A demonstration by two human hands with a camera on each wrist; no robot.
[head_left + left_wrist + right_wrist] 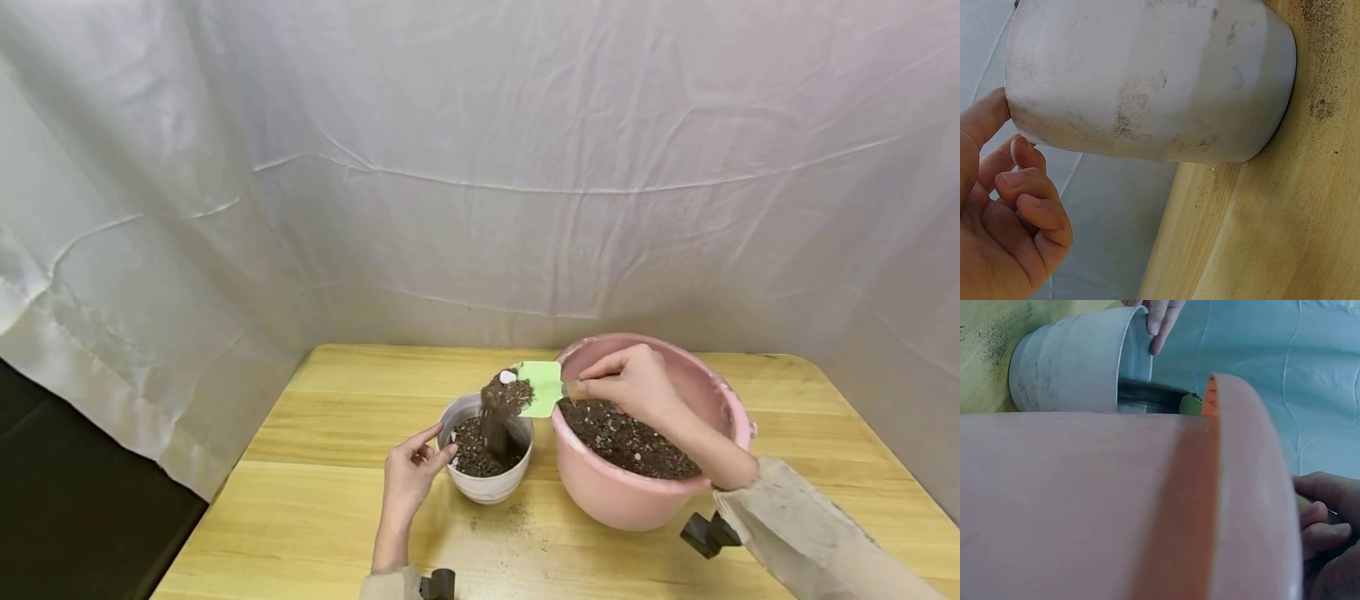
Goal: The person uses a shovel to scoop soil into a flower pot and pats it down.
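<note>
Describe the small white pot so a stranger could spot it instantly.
On the wooden table, look just left of the big pink basin. The white pot stands there, the left hand touching its rim; it is the smaller container, under the green scoop.

We see two bare hands, the left hand (408,475) and the right hand (633,383). Both arms wear loose beige sleeves (810,533). A small black wrist-mounted device (705,533) sits at each cuff.

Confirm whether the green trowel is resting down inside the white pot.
No, the green trowel is held above the white pot, tipping soil into it.
</note>
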